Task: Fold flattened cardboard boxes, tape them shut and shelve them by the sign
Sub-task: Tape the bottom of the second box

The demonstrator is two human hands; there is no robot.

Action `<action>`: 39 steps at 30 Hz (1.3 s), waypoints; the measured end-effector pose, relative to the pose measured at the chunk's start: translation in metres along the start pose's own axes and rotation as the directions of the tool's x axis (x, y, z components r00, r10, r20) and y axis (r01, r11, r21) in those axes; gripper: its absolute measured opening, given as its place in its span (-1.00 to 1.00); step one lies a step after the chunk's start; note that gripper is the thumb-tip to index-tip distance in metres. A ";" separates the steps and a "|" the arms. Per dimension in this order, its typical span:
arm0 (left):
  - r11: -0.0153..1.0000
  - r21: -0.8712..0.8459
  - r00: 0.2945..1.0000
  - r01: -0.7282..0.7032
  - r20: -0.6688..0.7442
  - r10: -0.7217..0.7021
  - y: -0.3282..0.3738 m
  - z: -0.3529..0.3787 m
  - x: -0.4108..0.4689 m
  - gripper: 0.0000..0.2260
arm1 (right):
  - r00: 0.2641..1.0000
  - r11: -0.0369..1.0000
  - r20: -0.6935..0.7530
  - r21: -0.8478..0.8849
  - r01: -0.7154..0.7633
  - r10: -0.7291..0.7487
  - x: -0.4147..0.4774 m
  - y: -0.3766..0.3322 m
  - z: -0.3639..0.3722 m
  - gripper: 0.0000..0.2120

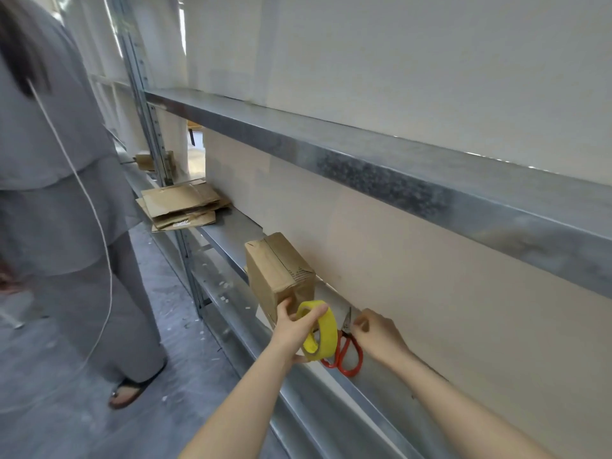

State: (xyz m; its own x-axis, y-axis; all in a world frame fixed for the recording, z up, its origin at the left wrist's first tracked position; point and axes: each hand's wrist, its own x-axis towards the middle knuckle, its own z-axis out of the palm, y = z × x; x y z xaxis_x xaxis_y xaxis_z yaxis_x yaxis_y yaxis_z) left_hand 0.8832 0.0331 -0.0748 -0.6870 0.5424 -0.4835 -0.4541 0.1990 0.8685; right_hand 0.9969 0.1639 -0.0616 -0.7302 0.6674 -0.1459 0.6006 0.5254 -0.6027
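Standing on end on the metal shelf [231,228], the folded box [280,273] sits close to the pale back panel, with a seam running down its upper face. Left hand [293,329] is at the box's near lower corner, fingers curled round a yellow tape roll [323,329] held just against the cardboard. Right hand [381,336] is just beside the roll, low on the shelf, with its fingertips drawn together by the blades of the red-handled scissors [347,356]. Possibly pinching a tape end or the blade itself; I cannot tell which from this angle. The scissors lie flat on the shelf, partly behind the roll.

Farther along the same shelf is a loose stack of flattened boxes [182,203], overhanging the front edge. An upper shelf beam [364,160] crosses above. At left, on the grey floor [185,342], stands another person [66,193] in grey clothing, with a white cord [99,226] hanging down.
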 end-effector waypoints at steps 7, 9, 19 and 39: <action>0.959 0.228 0.977 -0.167 -0.095 0.192 -0.009 -0.009 0.012 0.04 | 0.998 0.984 0.068 -0.175 0.028 -0.017 0.014 0.004 0.034 -0.73; 0.944 0.269 0.970 -0.192 -0.097 0.225 -0.009 -0.011 0.014 -0.01 | 0.998 0.972 0.062 -0.236 0.009 0.006 0.020 0.003 0.041 -0.79; 0.944 0.245 0.965 -0.219 -0.089 0.247 -0.008 -0.012 0.024 -0.25 | 0.975 0.932 0.006 -0.296 -0.210 0.221 0.039 0.002 0.009 -0.64; 0.882 0.346 0.935 -0.321 -0.036 0.354 0.001 -0.009 0.028 -0.56 | 0.981 0.843 0.180 -0.537 0.039 0.069 0.035 -0.116 -0.045 -0.46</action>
State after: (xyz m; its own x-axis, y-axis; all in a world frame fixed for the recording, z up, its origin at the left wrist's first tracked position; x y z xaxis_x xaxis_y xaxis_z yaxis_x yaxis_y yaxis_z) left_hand 0.8585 0.0407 -0.0885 -0.8232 0.5480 -0.1485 0.0161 0.2840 0.9587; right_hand 0.9161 0.1503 0.0388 -0.7335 0.5961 -0.3264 0.6524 0.7522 -0.0925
